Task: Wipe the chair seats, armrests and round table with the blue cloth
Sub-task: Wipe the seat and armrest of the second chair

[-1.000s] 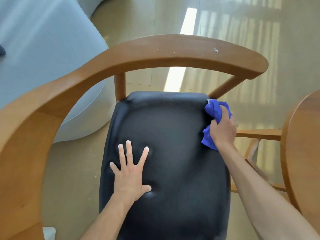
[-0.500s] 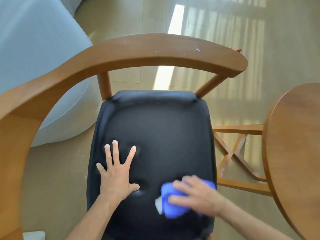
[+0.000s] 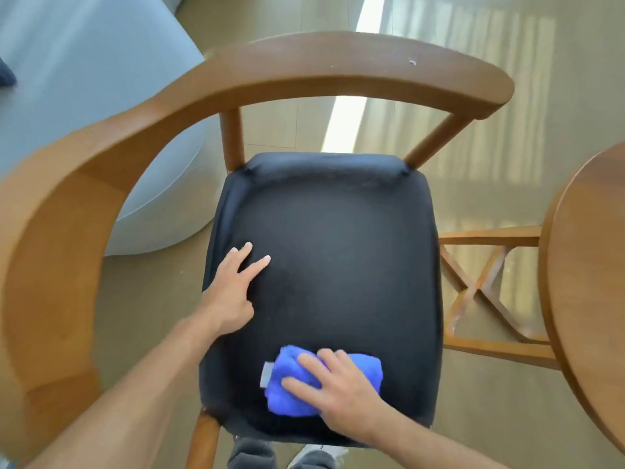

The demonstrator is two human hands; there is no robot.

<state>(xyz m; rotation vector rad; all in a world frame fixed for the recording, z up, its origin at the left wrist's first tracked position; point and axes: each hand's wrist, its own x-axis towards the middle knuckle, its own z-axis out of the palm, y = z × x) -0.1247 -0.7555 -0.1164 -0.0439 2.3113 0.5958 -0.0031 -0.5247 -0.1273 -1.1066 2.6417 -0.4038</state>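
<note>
A wooden chair with a black padded seat (image 3: 338,252) stands below me, its curved wooden armrest (image 3: 304,66) arching round the back and left. The bunched blue cloth (image 3: 287,397) lies on the near part of the seat. My right hand (image 3: 338,390) lies on top of the blue cloth with fingers spread, pressing it onto the seat. My left hand (image 3: 233,292) rests on the seat's left edge, two fingers stretched out on the black surface. The round wooden table (image 3: 595,286) shows at the right edge.
A pale grey rounded sofa (image 3: 84,106) stands at the upper left, close behind the chair. The table's crossed wooden legs (image 3: 480,292) sit between the chair and the table. Glossy beige floor surrounds everything. My feet (image 3: 280,455) show under the seat's near edge.
My right hand swept the blue cloth from the seat's far right corner to its near edge, then a little left. My left hand slid to the seat's left edge and drew its fingers together.
</note>
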